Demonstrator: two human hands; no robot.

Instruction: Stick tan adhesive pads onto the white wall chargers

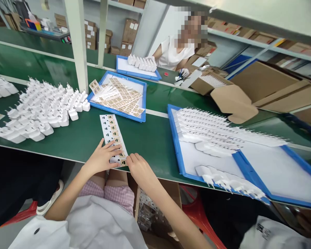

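A white sheet of tan stickers point(113, 128) lies on the green table in front of me. My left hand point(103, 156) rests flat across its lower part with the fingers spread. At the sheet's lower right corner, my right hand point(138, 167) has its thumb and fingers pinched together at a sticker by the edge. More sticker sheets point(119, 97) are heaped in a blue tray point(143, 103) just beyond. To the left, many white plug adapters point(46, 103) stand in rows, pins upward.
On the right, blue-rimmed trays point(178, 148) hold rows of white plug adapters point(204, 124). Across the table a co-worker point(172, 53) sits by another blue tray point(121, 69) of adapters and an open cardboard box point(233, 100). A white post point(77, 45) rises behind the left-hand rows.
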